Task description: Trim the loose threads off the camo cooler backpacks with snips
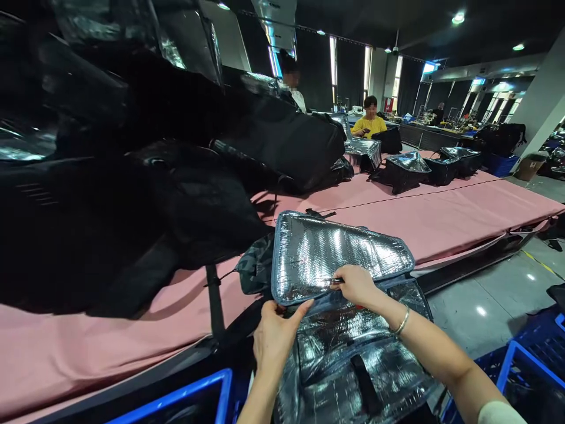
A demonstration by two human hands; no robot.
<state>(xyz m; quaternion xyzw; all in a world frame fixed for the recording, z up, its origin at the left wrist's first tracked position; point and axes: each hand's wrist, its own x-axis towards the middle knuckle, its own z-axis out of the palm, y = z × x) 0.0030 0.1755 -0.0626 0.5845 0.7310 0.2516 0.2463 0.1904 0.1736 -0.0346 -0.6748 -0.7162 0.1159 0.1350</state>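
An insulated bag with a silver foil lining (326,330) lies at the table's near edge, opened up. Its foil-lined lid (309,253), edged with grey-blue binding, is folded back over the tabletop. At the lid's near left corner, my left hand (274,333) grips the bound edge, thumb stretched along it and fingertips hidden underneath. My right hand (356,285) is closed around a small dark tool (337,281), its tip resting near the foil; the tool's kind is hard to make out. Inside the bag a black strap (365,383) crosses the foil.
Black bags (110,194) are heaped high on the left of the pink-covered table (454,218). Several foil-topped bags (408,165) stand farther along it. A person in yellow (369,123) sits beyond. Blue crates (223,383) are at lower left and lower right.
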